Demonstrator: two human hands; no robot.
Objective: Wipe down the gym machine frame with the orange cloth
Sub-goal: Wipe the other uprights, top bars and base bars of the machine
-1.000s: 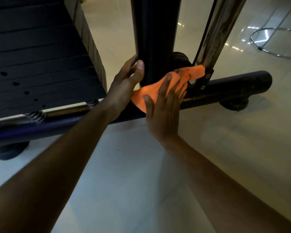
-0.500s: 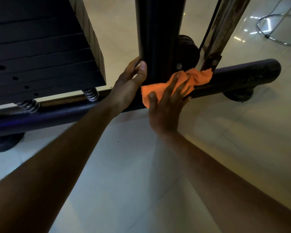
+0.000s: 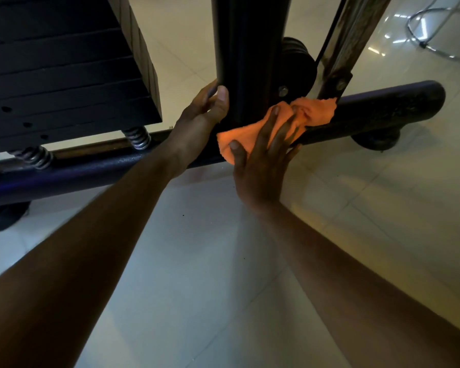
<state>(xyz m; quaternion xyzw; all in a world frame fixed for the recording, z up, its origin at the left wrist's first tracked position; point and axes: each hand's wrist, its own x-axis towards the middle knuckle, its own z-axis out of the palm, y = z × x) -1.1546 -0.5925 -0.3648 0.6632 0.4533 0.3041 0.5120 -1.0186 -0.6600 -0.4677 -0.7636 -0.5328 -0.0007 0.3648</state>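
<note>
A dark upright post [image 3: 250, 62] of the gym machine frame rises from a dark horizontal base tube [image 3: 383, 112] lying on the floor. The orange cloth [image 3: 314, 112] is spread over the joint where post and tube meet. My right hand [image 3: 260, 160] presses it there with straight, spread fingers. My left hand [image 3: 199, 123] grips the left edge of the post, thumb on its front face, fingers hidden behind it.
A black weight stack [image 3: 59, 75] sits at the left on two coil springs [image 3: 137, 138]. A rusty slanted steel bar [image 3: 353, 35] with a black cable stands right of the post. A chrome ring base [image 3: 436, 51] lies at the far right on the pale tiled floor [image 3: 223, 261].
My right hand with the cloth has slid a little down and along the joint, and the cloth has bunched up more at its right end. My left hand stays on the post.
</note>
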